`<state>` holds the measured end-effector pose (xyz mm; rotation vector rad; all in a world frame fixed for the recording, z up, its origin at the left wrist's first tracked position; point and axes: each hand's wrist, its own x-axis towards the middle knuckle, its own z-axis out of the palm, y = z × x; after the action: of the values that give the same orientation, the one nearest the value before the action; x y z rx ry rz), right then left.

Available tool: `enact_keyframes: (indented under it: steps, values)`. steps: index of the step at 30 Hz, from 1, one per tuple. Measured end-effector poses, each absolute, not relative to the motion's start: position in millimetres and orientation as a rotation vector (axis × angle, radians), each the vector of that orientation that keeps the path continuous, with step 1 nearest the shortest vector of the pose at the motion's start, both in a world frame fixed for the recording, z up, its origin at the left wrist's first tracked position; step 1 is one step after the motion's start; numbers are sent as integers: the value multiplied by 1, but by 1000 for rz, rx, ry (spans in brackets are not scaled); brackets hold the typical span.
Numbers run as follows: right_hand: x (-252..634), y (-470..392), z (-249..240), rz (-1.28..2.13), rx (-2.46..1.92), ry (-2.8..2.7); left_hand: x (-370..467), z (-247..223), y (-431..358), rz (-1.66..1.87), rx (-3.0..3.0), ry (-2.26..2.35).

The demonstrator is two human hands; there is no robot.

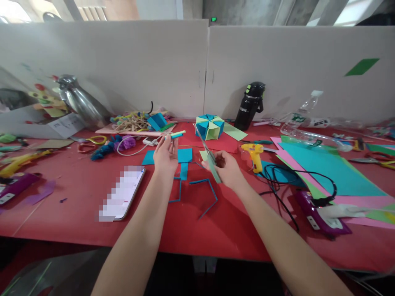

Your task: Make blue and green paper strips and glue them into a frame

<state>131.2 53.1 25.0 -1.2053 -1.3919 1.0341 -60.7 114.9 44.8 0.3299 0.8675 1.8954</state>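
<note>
Between the fingers of my left hand (pixel 166 153) are thin rolled paper tubes (pixel 178 134), one yellow-green and one blue. My right hand (pixel 225 166) grips scissors (pixel 205 144) with a pale green handle, blades pointing up and away, apart from the tubes. Blue paper pieces (pixel 184 156) lie on the red table under and beside my left hand. Bent blue strips (pixel 212 191) rest nearer the front edge. Behind the scissors stands a blue and yellow-green folded paper shape (pixel 210 126).
A phone (pixel 125 197) lies left of my left forearm. Right of my right hand are a yellow glue gun (pixel 253 154) with a black cable, a purple power strip (pixel 321 216) and coloured sheets (pixel 333 168). A black bottle (pixel 249 107) leans by the partition.
</note>
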Motion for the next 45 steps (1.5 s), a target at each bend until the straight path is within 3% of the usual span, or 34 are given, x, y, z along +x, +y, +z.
enact_keyframes:
  steps: [11,45]
  values:
    - [111,42,29,719,-1244,-1545,-31,67,98,1823,104,725]
    - [108,42,29,844,-1266,-1439,-24,67,95,1888,177,726]
